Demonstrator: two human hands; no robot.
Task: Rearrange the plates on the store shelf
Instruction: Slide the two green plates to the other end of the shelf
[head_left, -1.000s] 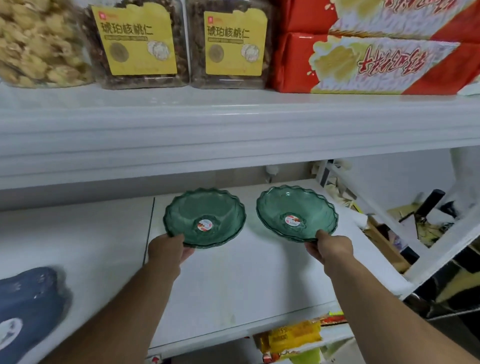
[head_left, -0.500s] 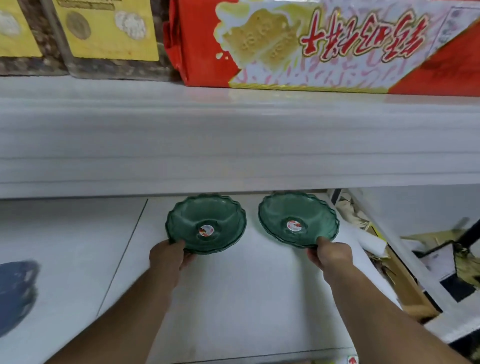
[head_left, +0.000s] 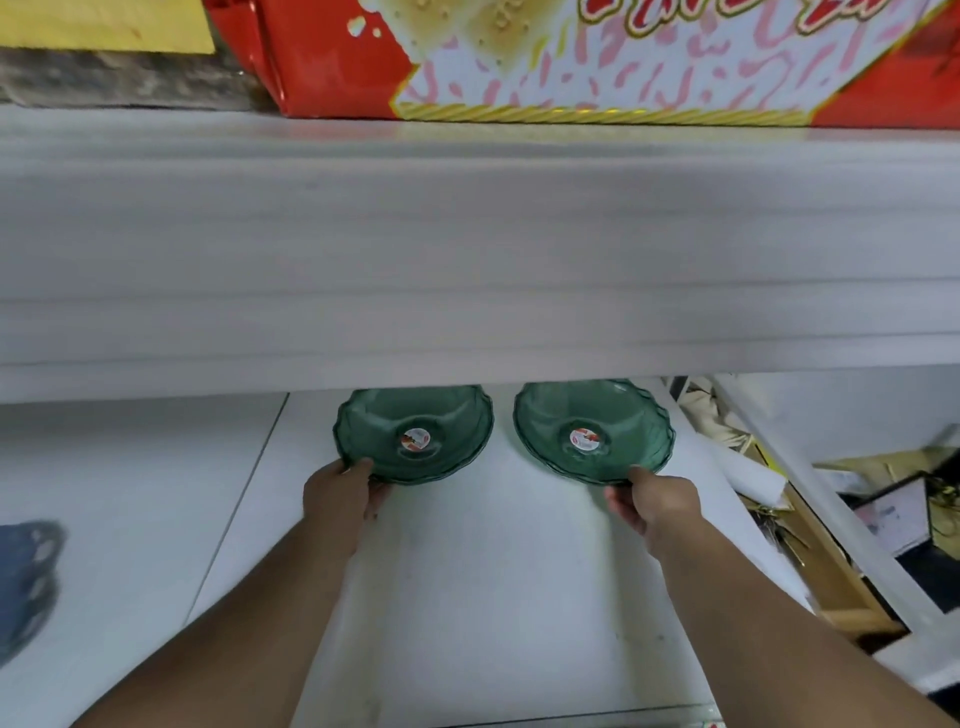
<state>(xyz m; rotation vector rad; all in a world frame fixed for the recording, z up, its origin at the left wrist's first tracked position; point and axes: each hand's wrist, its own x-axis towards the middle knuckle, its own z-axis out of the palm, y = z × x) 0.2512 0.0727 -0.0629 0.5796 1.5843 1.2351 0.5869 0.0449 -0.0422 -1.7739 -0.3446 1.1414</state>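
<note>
1. Left plate (head_left: 415, 434): green, translucent, scalloped rim, round sticker at its centre. Lies on the lower shelf (head_left: 467, 571), well back; its far edge is hidden under the front lip of the upper shelf (head_left: 467, 249).
2. Right plate (head_left: 592, 434): same make, same sticker. Lies just beside the left plate with a narrow gap between them; its far rim also reaches under the upper shelf's lip.
3. Left hand (head_left: 343, 496): closed on the near rim of the left plate, thumb on top of the rim, fingers tucked below it. Bare forearm runs down to the lower left edge of the view.
4. Right hand (head_left: 657, 501): closed on the near rim of the right plate, thumb on top, fingers curled beneath. Bare forearm runs to the lower right corner.
5. Lower shelf: white, in panels with a seam left of the plates. Whether the plates rest fully on it or are slightly lifted cannot be told.
6. Blue dish (head_left: 26, 582): at the far left edge of the lower shelf, well apart from the plates, blurred and partly cut off.
7. Red box (head_left: 597, 57): on the upper shelf, printed with a biscuit picture.
8. Jar (head_left: 114, 67): left of the red box, yellow label, only its base in view.
9. Clutter (head_left: 810, 519): paper and cardboard in the bay right of the shelf, past a white rail.
</note>
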